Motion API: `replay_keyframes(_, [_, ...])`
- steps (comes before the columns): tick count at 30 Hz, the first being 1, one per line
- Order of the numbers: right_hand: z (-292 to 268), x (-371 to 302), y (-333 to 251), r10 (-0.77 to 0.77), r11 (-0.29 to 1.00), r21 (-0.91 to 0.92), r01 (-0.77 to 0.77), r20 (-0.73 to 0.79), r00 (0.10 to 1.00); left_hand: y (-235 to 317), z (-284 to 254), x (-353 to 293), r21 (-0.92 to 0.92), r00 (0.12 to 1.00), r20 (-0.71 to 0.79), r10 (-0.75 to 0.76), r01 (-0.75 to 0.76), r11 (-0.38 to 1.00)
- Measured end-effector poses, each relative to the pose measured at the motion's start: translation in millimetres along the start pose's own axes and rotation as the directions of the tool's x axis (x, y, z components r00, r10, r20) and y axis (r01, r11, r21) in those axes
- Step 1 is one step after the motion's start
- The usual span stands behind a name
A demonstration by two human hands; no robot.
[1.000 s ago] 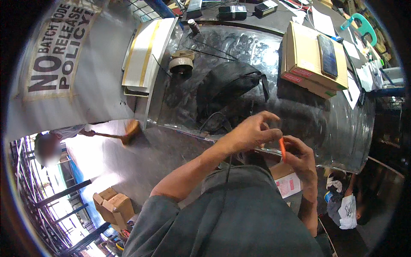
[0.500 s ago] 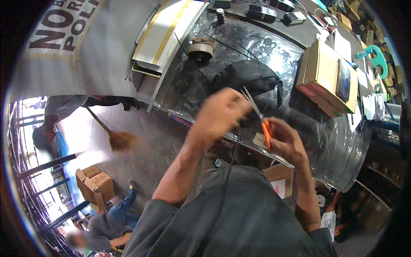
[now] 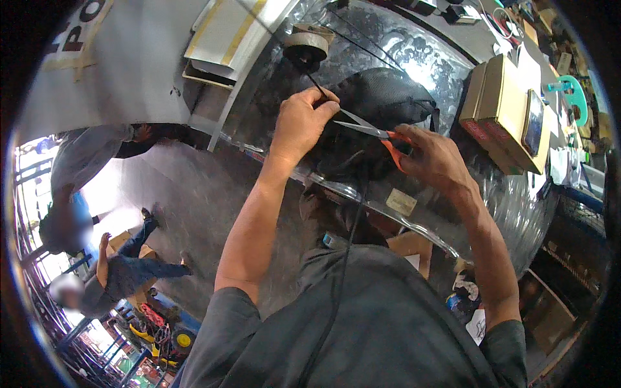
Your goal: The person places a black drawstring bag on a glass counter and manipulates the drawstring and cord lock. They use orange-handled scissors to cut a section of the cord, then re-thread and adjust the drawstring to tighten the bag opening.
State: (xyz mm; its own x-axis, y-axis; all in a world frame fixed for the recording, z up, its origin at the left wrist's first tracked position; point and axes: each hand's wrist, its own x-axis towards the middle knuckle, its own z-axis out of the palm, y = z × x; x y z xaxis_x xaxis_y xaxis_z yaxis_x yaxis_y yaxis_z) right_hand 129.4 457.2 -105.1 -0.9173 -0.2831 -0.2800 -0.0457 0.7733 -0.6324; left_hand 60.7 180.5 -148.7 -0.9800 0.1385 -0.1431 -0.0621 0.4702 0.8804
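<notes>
Over the table, my left hand [image 3: 303, 123] is closed, thumb and fingertips pinching a thin black cord [image 3: 315, 84] that stretches up toward the upper left. My right hand [image 3: 436, 158] grips scissors [image 3: 369, 129] by their orange handles. The blades are spread and point left, one tip close to my left fingertips; whether they touch the cord I cannot tell. Beneath and behind the blades lies a black textured bag [image 3: 381, 97] with a strap. Beyond my left hand stands a roll of tape [image 3: 306, 46].
Brown cardboard boxes [image 3: 501, 107] with a phone [image 3: 533, 123] on top stand at the right. White boards [image 3: 223, 32] lie at the upper left. A small tan card [image 3: 401, 202] is near the front edge. Two people [image 3: 119, 275] are on the floor side at left.
My left hand has moved up and left and now pinches the cord. My right hand has risen, turning the scissors so their blades point left toward it. The view has shifted.
</notes>
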Motion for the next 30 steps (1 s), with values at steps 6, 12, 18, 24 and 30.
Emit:
replay_keyframes(6, [11.0, 11.9, 10.4, -0.125, 0.991, -0.048, 0.123, -0.026, 0.992, 0.1, -6.6, -2.2, 0.038, 0.999, 0.052, -0.003, 0.001, 0.999])
replay_keyframes(12, [17.0, 16.3, 8.8, -0.128, 0.991, 0.015, 0.129, -0.068, 0.989, -2.8, -7.9, 1.6, 0.041, 0.996, 0.085, 0.04, -0.044, 0.998])
replay_keyframes(18, [6.4, 21.4, -4.7, -0.054, 0.998, -0.023, 0.056, 0.056, 0.997, 1.4, -10.6, 0.0, 0.041, 0.996, 0.08, 0.039, -0.042, 0.998])
replay_keyframes(24, [17.6, 14.6, 16.1, -0.161, 0.987, -0.038, 0.159, -0.047, 0.986, 8.7, -14.2, 13.4, -0.114, 0.997, 0.025, 0.076, -0.073, 0.991])
replay_keyframes(30, [34.7, -107.1, 49.2, 0.285, 0.868, 0.476, -0.14, -0.249, 0.926, 66.8, -25.0, 0.1, 0.083, 0.976, 0.172, 0.13, -0.146, 0.986])
